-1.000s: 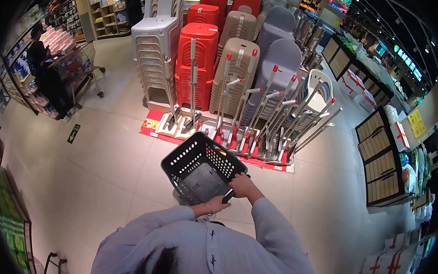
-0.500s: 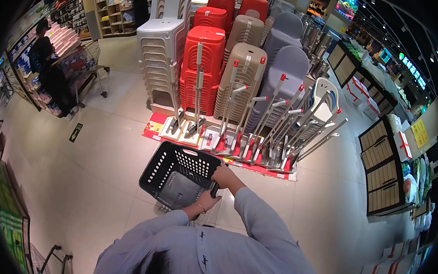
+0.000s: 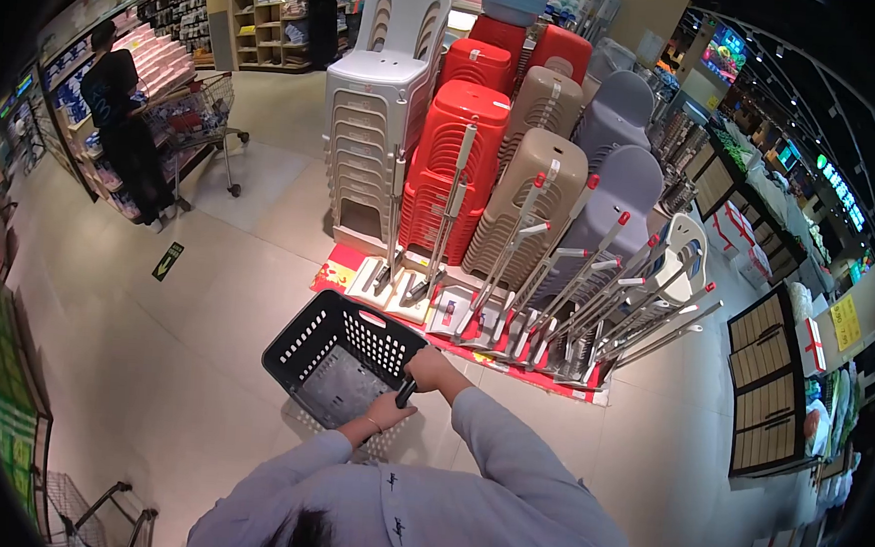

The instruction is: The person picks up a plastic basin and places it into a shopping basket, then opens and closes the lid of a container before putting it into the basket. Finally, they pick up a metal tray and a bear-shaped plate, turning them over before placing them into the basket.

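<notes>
A dark shopping basket with perforated sides is in front of me, and nothing shows inside it. Its black handle is on the side nearest my right. My left hand is closed around the lower part of this handle, with a thin bracelet at the wrist. Just above it, my right hand is wrapped over the handle's upper end. Part of the fingers of both hands is hidden.
Ahead stand tall stacks of red stools, beige stools and a grey chair stack. Mops with metal poles lean before them. A person stands beside a shopping cart at left. Wooden produce stands line the right.
The stools and mops have shifted right and downward in view. The basket sits slightly farther left, still in both my hands. The cart at lower left shows more.
</notes>
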Available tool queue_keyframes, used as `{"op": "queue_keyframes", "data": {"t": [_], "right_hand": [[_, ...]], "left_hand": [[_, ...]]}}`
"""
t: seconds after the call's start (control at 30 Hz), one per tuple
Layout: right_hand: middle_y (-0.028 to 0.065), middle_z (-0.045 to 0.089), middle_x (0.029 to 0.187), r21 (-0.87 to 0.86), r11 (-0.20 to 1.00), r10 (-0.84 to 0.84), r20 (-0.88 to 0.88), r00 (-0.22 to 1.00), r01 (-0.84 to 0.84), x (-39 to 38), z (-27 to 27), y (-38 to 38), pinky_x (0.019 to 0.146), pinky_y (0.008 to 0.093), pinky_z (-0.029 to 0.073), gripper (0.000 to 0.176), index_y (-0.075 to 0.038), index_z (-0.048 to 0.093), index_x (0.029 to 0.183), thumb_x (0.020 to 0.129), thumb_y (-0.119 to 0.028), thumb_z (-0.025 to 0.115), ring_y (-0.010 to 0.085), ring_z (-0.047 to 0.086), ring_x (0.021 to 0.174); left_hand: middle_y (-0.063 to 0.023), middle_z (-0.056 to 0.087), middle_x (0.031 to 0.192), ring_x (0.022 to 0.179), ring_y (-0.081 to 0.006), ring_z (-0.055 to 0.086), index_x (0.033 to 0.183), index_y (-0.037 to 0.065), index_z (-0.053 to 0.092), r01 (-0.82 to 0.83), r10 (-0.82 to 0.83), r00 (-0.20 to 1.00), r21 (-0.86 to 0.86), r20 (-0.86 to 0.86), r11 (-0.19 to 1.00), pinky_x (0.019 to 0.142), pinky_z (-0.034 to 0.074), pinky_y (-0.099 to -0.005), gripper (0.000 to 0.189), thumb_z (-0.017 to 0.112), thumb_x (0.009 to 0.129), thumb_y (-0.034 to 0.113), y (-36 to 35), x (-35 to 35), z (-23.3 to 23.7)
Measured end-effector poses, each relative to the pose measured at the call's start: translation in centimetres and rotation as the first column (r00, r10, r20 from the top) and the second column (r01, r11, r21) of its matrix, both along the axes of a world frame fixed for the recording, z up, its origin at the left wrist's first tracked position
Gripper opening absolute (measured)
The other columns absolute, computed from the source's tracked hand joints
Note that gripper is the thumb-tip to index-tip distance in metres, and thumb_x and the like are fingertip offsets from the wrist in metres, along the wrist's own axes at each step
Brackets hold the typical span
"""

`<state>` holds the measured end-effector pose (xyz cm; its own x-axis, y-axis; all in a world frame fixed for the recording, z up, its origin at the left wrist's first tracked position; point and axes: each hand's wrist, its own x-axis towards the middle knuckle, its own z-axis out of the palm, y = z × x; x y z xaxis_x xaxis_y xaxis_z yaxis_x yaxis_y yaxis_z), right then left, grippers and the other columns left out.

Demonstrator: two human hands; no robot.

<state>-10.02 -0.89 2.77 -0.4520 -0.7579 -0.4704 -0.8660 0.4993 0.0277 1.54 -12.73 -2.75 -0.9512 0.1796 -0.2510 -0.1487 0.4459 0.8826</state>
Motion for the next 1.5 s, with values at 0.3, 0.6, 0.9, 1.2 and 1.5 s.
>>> {"op": "queue_keyframes", "data": {"t": [0.3,0.6,0.9,1.2,1.5], "right_hand": [[0.0067,0.060,0.065,-0.103,0.994,-0.035,-0.019,0.999,0.033,-5.6,-1.7,-13.0,0.068,0.0364,0.043,0.013,-0.016,0.062,0.070,0.061,-0.025,0.061,0.0249,0.059,0.067],[0.0040,0.062,0.072,-0.118,0.993,-0.024,-0.042,0.999,0.019,-11.1,-3.9,-23.8,0.069,0.0349,0.040,0.020,-0.018,0.064,0.077,0.060,-0.028,0.067,0.0222,0.061,0.072],[0.0064,0.063,0.076,-0.076,0.997,-0.011,0.065,0.998,0.016,-15.7,-7.0,-33.8,0.063,0.0360,0.043,0.021,-0.013,0.063,0.078,0.066,-0.030,0.063,0.0225,0.062,0.074],[0.0099,0.063,0.079,-0.202,0.979,0.068,0.311,0.948,-0.004,-21.9,-7.5,-46.1,0.064,0.0401,0.049,0.033,-0.008,0.062,0.083,0.067,-0.036,0.065,0.0282,0.062,0.075],[0.0156,0.061,0.075,-0.295,0.949,0.043,0.466,0.884,0.110,-29.1,-8.1,-54.4,0.065,0.0420,0.048,0.039,-0.006,0.060,0.082,0.070,-0.043,0.061,0.0333,0.060,0.074]], "left_hand": [[-0.0197,0.060,0.078,0.073,-0.0334,0.059,0.089,0.000,0.057,-0.207,0.206,0.978,-0.031,-0.035,0.978,0.065,0.045,-0.0371,0.034,0.061,0.073,0.030,-13.3,-4.7,-0.2],[-0.0150,0.061,0.075,0.066,-0.0228,0.059,0.087,0.000,0.059,-0.202,0.202,0.979,-0.042,-0.007,0.978,0.063,0.045,-0.0317,0.032,0.064,0.070,0.027,-24.8,-10.4,-1.2],[-0.0128,0.062,0.075,0.067,-0.0161,0.059,0.092,0.000,0.060,-0.164,0.165,0.983,-0.022,0.082,0.986,0.064,0.045,-0.0286,0.034,0.067,0.070,0.024,-35.8,-14.9,-2.9],[-0.0157,0.061,0.084,0.078,-0.0318,0.058,0.093,0.006,0.061,-0.123,0.104,0.992,-0.389,-0.070,0.913,0.070,0.047,-0.0344,0.036,0.067,0.058,0.017,-48.9,-21.6,-2.7],[-0.0099,0.062,0.073,0.070,-0.0278,0.060,0.082,0.010,0.062,-0.116,0.135,0.990,-0.371,0.026,0.921,0.063,0.047,-0.0344,0.029,0.068,0.057,0.021,-58.8,-30.6,-3.3]]}}
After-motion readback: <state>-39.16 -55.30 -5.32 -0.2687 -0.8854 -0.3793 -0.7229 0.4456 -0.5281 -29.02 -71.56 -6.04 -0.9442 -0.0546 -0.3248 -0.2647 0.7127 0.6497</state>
